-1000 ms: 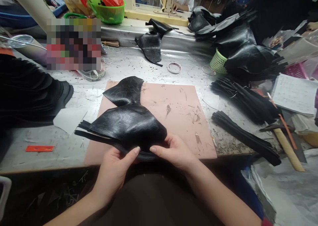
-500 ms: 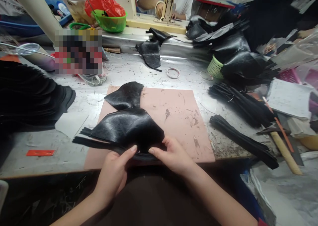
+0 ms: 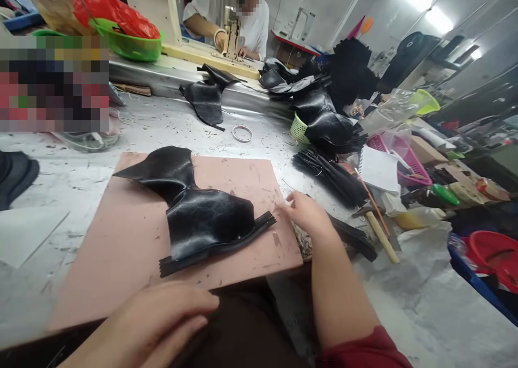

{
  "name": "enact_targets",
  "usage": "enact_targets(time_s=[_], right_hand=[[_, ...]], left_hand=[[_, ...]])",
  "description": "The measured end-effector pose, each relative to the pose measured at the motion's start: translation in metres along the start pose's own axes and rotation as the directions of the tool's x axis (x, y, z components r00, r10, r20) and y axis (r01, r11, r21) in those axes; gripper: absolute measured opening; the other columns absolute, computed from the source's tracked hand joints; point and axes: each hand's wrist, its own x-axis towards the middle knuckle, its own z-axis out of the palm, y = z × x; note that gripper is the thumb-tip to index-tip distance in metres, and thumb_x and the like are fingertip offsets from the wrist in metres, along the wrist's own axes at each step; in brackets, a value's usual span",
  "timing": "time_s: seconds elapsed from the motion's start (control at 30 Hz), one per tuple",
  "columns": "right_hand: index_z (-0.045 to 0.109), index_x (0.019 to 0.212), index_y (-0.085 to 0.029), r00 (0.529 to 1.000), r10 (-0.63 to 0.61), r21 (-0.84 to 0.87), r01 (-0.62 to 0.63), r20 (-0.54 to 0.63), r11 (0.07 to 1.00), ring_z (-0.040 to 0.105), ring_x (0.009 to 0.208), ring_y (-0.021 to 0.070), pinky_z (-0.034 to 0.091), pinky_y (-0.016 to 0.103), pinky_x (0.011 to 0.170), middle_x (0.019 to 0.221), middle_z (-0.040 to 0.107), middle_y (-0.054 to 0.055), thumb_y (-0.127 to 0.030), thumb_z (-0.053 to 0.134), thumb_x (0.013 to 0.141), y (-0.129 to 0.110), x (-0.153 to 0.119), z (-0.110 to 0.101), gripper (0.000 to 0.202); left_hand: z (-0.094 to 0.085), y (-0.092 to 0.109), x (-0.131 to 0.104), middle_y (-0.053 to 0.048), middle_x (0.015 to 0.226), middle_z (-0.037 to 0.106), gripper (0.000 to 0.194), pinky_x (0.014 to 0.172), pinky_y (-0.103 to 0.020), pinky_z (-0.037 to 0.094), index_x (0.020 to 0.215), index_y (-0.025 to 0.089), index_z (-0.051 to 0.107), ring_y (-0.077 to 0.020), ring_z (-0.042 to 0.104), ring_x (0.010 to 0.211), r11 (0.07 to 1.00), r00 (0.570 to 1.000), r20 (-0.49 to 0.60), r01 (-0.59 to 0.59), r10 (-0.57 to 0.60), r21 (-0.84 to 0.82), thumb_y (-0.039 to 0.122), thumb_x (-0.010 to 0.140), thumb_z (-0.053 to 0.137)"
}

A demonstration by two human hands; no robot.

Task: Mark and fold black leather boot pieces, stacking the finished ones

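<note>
Two joined black leather pieces (image 3: 208, 214) lie flat on a pinkish board (image 3: 243, 174), out of both hands. A black zipper strip (image 3: 218, 249) runs along their near edge. My left hand (image 3: 174, 306) hovers by the board's front edge, holding nothing, its fingers stretched out and a little apart. Past the board's right edge is my right hand (image 3: 305, 211), fingers apart, with nothing visible in it. Beside and partly behind that hand lies a bundle of black zipper strips (image 3: 354, 236).
A larger black strip bundle (image 3: 329, 174), a wooden-handled hammer (image 3: 382, 238) and a notebook (image 3: 378, 168) lie to the right. Farther back are a tape roll (image 3: 242, 134), another leather piece (image 3: 204, 101) and a green basket (image 3: 135, 41). A co-worker (image 3: 226, 20) sits at a sewing machine.
Both hands have let go of the leather piece, which now lies flat on the board. My right hand has moved right, and my left hand towards me. The view has swung right.
</note>
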Motion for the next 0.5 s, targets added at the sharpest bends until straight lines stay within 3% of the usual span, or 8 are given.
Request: enact_targets(time_s=[0.1, 0.17, 0.3, 0.4, 0.5], right_hand=[[0.053, 0.103, -0.015, 0.995, 0.054, -0.039, -0.051, 0.084, 0.998, 0.058, 0.083, 0.0294, 0.041, 0.035, 0.065, 0.089, 0.063, 0.012, -0.053, 0.057, 0.07, 0.019, 0.001, 0.004, 0.05], [0.052, 0.104, -0.017, 0.992, 0.036, 0.106, -0.049, 0.121, 0.993, 0.058, 0.082, 0.0257, 0.042, 0.033, 0.066, 0.087, 0.062, 0.009, -0.048, 0.058, 0.071, 0.027, -0.004, 0.008, 0.045], [0.053, 0.104, -0.018, 0.988, 0.007, 0.415, -0.071, 0.153, 0.907, 0.059, 0.078, 0.018, 0.045, 0.029, 0.067, 0.089, 0.06, 0.006, -0.031, 0.059, 0.071, 0.034, -0.013, 0.017, 0.036], [0.055, 0.099, -0.016, 0.99, 0.001, 0.548, -0.08, 0.143, 0.832, 0.059, 0.075, 0.0154, 0.047, 0.028, 0.067, 0.084, 0.061, 0.004, -0.025, 0.06, 0.066, 0.038, -0.016, 0.02, 0.035], [0.058, 0.086, -0.014, 0.995, 0.02, 0.629, -0.08, 0.102, 0.773, 0.059, 0.071, 0.0158, 0.048, 0.028, 0.064, 0.075, 0.062, 0.003, -0.028, 0.064, 0.062, 0.045, -0.016, 0.02, 0.028]], left_hand=[[0.003, -0.006, 0.023, -0.001, 0.087, 0.07, 0.02, 0.077, -0.022, 0.046, 0.092, 0.02, 0.061, -0.0138, 0.062, 0.083, 0.97, 0.981, 0.049, -0.194, 0.189, 0.146, 0.018, 0.085, 0.043], [0.018, -0.013, 0.033, -0.005, 0.097, 0.069, 0.02, 0.079, -0.031, 0.044, 0.084, 0.018, 0.062, -0.019, 0.06, 0.091, 0.917, 0.967, 0.111, -0.252, 0.228, 0.309, 0.02, 0.085, 0.042], [0.049, -0.027, 0.034, -0.012, 0.112, 0.063, 0.021, 0.078, -0.036, 0.04, 0.075, 0.017, 0.059, -0.022, 0.057, 0.097, 0.825, 0.944, 0.264, -0.306, 0.198, 0.476, 0.024, 0.083, 0.042], [0.057, -0.031, 0.03, -0.011, 0.117, 0.06, 0.021, 0.075, -0.036, 0.037, 0.074, 0.017, 0.058, -0.0219, 0.056, 0.096, 0.811, 0.944, 0.286, -0.293, 0.163, 0.507, 0.028, 0.082, 0.042], [0.059, -0.028, 0.032, -0.01, 0.117, 0.06, 0.02, 0.073, -0.036, 0.036, 0.073, 0.018, 0.059, -0.0229, 0.056, 0.094, 0.794, 0.942, 0.293, -0.3, 0.161, 0.529, 0.03, 0.08, 0.046]])
